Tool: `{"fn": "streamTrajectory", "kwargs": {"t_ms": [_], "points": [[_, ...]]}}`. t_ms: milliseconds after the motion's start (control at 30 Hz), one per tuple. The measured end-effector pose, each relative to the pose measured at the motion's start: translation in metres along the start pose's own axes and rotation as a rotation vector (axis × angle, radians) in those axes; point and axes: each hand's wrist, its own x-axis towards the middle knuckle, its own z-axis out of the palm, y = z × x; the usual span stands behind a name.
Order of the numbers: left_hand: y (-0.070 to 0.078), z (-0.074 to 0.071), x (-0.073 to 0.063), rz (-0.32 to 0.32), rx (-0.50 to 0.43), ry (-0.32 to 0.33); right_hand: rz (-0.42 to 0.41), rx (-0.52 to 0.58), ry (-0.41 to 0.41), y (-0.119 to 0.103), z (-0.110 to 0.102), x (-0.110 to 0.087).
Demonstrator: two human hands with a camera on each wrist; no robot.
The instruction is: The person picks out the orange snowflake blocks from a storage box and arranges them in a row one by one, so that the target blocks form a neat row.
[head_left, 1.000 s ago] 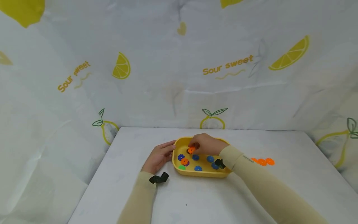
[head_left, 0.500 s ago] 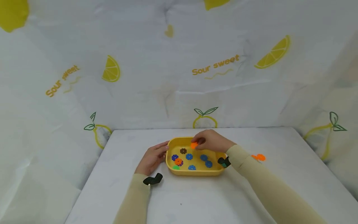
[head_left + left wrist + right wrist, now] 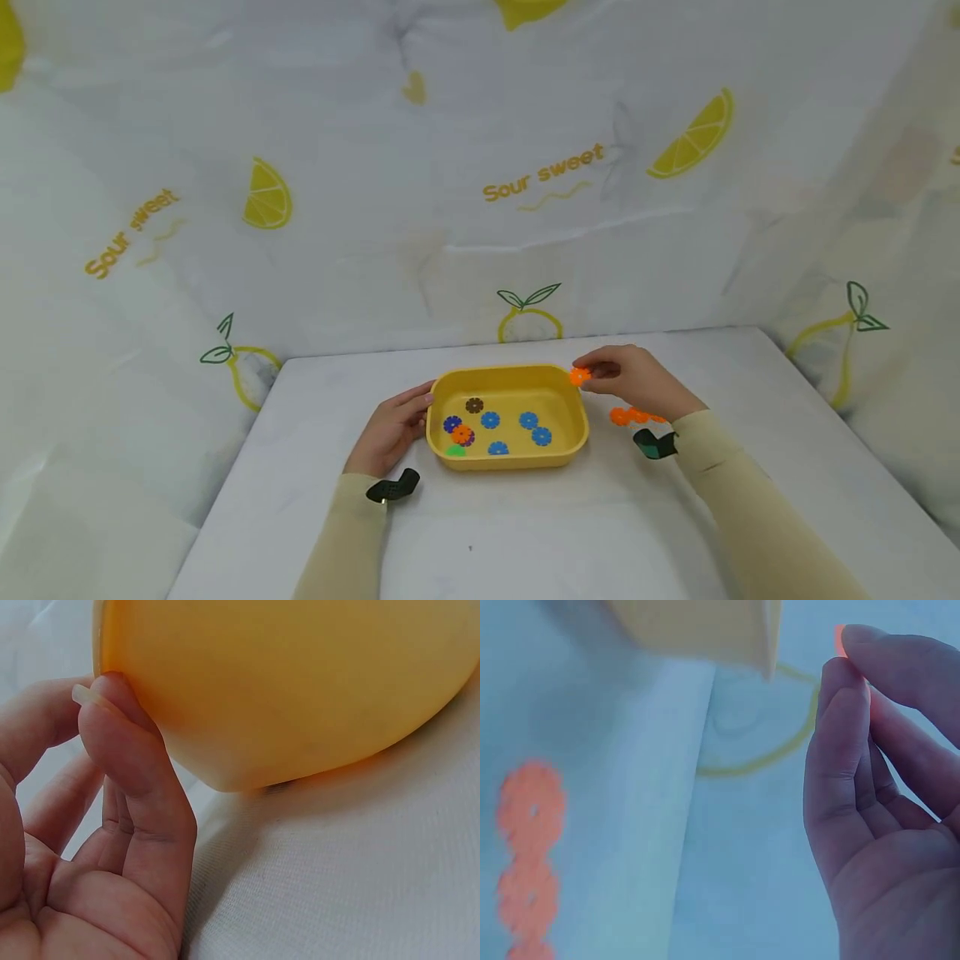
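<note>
A yellow tray (image 3: 555, 396) sits mid-table with several flower-shaped plastic snowflake discs inside: blue, brown, purple, green and one orange disc (image 3: 462, 434). At its left end my left hand (image 3: 384, 435) grips the rim, thumb (image 3: 124, 742) and fingers meeting at the wall in the left wrist view. My right hand (image 3: 637, 379) pinches an orange snowflake disc (image 3: 579, 377) between thumb and fingertips, raised beside the tray's back right corner. In the right wrist view only a sliver of that disc (image 3: 840, 639) shows past the fingers. Below the hand lies a row of orange discs (image 3: 636, 415).
The white tabletop (image 3: 465, 533) ends at a white cloth backdrop (image 3: 360, 275) printed with lemons and lettering. A black wrist strap (image 3: 393, 487) is on the left sleeve, and a similar strap (image 3: 655, 444) is on the right, close to the orange row.
My right hand has lifted the orange disc out of the tray and carried it right, past the right rim. The left hand stays on the tray. The head view has turned rightward.
</note>
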Motion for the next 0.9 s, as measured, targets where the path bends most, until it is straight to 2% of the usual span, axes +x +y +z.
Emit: {"fn": "streamTrajectory", "kwargs": {"t_ms": [200,533,900], "points": [[0.001,0.000,-0.001,-0.002,0.009,0.005,0.097,0.009,0.059,0.037,-0.016,-0.030],[0.001,-0.001,0.000,-0.026,-0.011,0.005,0.150,-0.046,0.163,0.093,-0.038,-0.069],[0.003,-0.001,-0.002,-0.033,-0.028,-0.005,0.172,-0.096,0.199,0.117,-0.044,-0.080]]}}
